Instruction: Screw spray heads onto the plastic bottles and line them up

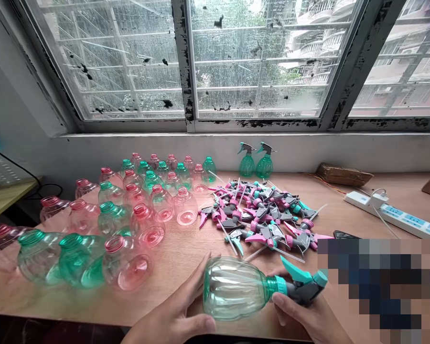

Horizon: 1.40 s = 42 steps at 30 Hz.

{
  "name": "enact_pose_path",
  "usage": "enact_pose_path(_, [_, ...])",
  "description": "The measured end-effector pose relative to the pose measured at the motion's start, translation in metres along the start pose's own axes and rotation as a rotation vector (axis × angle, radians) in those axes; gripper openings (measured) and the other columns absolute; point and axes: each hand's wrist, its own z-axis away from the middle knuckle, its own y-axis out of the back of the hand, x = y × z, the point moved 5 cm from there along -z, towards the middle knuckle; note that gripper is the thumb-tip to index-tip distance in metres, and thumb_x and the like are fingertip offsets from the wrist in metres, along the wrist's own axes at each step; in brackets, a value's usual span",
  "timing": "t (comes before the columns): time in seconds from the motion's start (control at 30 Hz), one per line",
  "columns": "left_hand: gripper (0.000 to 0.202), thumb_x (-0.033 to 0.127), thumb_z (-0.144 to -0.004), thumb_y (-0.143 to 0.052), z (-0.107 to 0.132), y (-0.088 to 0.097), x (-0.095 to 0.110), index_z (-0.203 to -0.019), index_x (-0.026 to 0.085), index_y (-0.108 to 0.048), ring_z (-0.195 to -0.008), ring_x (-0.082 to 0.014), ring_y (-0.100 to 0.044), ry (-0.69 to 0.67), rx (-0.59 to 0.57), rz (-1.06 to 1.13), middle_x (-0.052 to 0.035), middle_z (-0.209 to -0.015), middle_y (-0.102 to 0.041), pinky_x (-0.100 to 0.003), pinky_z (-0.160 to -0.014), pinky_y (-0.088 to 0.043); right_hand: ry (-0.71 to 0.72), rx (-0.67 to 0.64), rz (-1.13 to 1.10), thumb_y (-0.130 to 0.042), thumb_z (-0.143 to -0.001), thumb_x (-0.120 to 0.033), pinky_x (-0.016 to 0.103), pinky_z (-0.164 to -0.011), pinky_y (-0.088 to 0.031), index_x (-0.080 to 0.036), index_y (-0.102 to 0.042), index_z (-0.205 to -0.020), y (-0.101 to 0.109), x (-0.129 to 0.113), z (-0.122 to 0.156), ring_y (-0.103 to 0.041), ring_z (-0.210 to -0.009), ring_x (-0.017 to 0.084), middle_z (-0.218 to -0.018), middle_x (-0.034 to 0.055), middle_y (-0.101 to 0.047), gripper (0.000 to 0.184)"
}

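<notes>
A clear green spray bottle (236, 289) lies on its side in the air just above the near table edge, its base to the left. My left hand (179, 306) is curved around the base, thumb below and fingers behind. At the neck, my right hand (301, 315) grips the teal collar between thumb and fingers. A grey spray head (304, 289) with a teal trigger sits on the bottle's neck, the trigger pointing up. Beyond the bottle is a pile of loose spray heads (261, 215) in pink, grey and teal, with white dip tubes.
Rows of headless pink bottles (163, 203) and green bottles (112, 217) stand at the left. Two green bottles with spray heads (264, 165) stand by the wall. At the right are a power strip (397, 212), a phone (346, 234) and a brown block (344, 175).
</notes>
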Motion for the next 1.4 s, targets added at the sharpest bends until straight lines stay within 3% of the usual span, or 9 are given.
enact_pose_path(0.07, [0.097,0.044,-0.088,-0.077,-0.0011,0.0002,0.0011,-0.162,0.038,-0.016,-0.160,-0.0307,-0.018,0.002,0.028,-0.006,-0.0019,-0.176,-0.012,-0.050,-0.130,-0.016,-0.006,0.012,-0.002,-0.083,-0.075,-0.061,0.027,-0.050,-0.045,-0.019,-0.068,-0.099,-0.0007,-0.0033,0.0002,-0.050,-0.046,0.014,-0.050,-0.0051,-0.059,0.051])
enact_pose_path(0.27, [0.107,0.026,-0.086,-0.080,-0.0013,-0.0052,0.0050,-0.161,0.044,-0.006,-0.155,-0.0295,-0.035,0.021,0.040,0.030,-0.0021,-0.169,-0.036,-0.051,-0.128,-0.021,0.010,-0.005,-0.015,-0.080,-0.078,-0.061,0.025,-0.049,-0.043,-0.020,-0.068,-0.094,-0.0023,-0.0095,-0.0004,-0.052,-0.045,0.013,-0.050,-0.0057,-0.059,0.046])
enact_pose_path(0.37, [0.114,0.031,-0.084,-0.082,-0.0013,-0.0038,0.0035,-0.162,0.041,0.000,-0.158,-0.0303,-0.026,0.023,0.029,0.052,-0.0039,-0.171,-0.030,-0.051,-0.129,-0.018,-0.002,0.002,0.000,-0.081,-0.077,-0.061,0.025,-0.051,-0.042,-0.020,-0.069,-0.095,-0.0002,-0.0068,-0.0005,-0.054,-0.046,0.014,-0.052,-0.0054,-0.061,0.046])
enact_pose_path(0.47, [0.105,0.035,-0.087,-0.079,-0.0013,-0.0017,0.0004,-0.163,0.037,-0.006,-0.159,-0.0298,-0.022,0.047,-0.004,0.056,-0.0043,-0.173,-0.026,-0.050,-0.129,-0.018,0.005,0.006,0.002,-0.081,-0.078,-0.059,0.026,-0.053,-0.042,-0.019,-0.069,-0.098,0.0014,-0.0052,-0.0008,-0.055,-0.047,0.013,-0.052,-0.0053,-0.061,0.046])
enact_pose_path(0.7, [0.096,0.024,-0.094,-0.070,-0.0014,-0.0019,0.0024,-0.160,0.048,-0.005,-0.157,-0.0260,-0.029,0.043,0.025,-0.017,0.0024,-0.172,-0.028,-0.048,-0.129,-0.019,0.018,0.036,-0.016,-0.082,-0.078,-0.057,0.027,-0.050,-0.045,-0.018,-0.068,-0.095,0.0004,-0.0082,-0.0021,-0.053,-0.046,0.014,-0.052,-0.0042,-0.060,0.044])
enact_pose_path(0.83, [0.111,0.030,-0.087,-0.080,-0.0029,-0.0030,0.0010,-0.161,0.044,0.001,-0.159,-0.0289,-0.022,0.030,0.011,0.022,-0.0009,-0.174,-0.022,-0.050,-0.129,-0.019,-0.001,0.055,-0.017,-0.084,-0.074,-0.059,0.028,-0.049,-0.046,-0.018,-0.069,-0.094,-0.0004,-0.0077,-0.0013,-0.053,-0.047,0.015,-0.053,-0.0037,-0.060,0.047])
enact_pose_path(1.03, [0.095,0.032,-0.090,-0.076,-0.0026,-0.0032,0.0033,-0.160,0.047,-0.013,-0.159,-0.0276,-0.021,0.040,-0.007,0.057,0.0027,-0.174,-0.023,-0.047,-0.129,-0.021,0.013,0.031,0.004,-0.080,-0.078,-0.059,0.030,-0.052,-0.044,-0.018,-0.068,-0.101,-0.0002,-0.0048,-0.0009,-0.054,-0.047,0.016,-0.052,-0.0033,-0.061,0.048])
enact_pose_path(1.23, [0.097,0.035,-0.093,-0.073,-0.0022,-0.0046,0.0068,-0.160,0.049,-0.002,-0.159,-0.0273,-0.025,0.039,0.017,0.048,0.0016,-0.172,-0.028,-0.045,-0.128,-0.024,-0.001,0.049,0.012,-0.081,-0.077,-0.059,0.029,-0.051,-0.045,-0.018,-0.068,-0.101,-0.0006,-0.0044,-0.0015,-0.054,-0.048,0.016,-0.052,-0.0037,-0.061,0.049])
enact_pose_path(1.4, [0.114,0.040,-0.086,-0.080,-0.0016,-0.0026,0.0037,-0.159,0.043,0.008,-0.160,-0.0294,-0.020,0.063,0.065,0.122,-0.0007,-0.176,-0.013,-0.050,-0.130,-0.017,0.015,0.064,0.000,-0.084,-0.075,-0.057,0.028,-0.052,-0.042,-0.018,-0.067,-0.107,-0.0005,-0.0014,-0.0019,-0.052,-0.046,0.015,-0.049,-0.0052,-0.060,0.054])
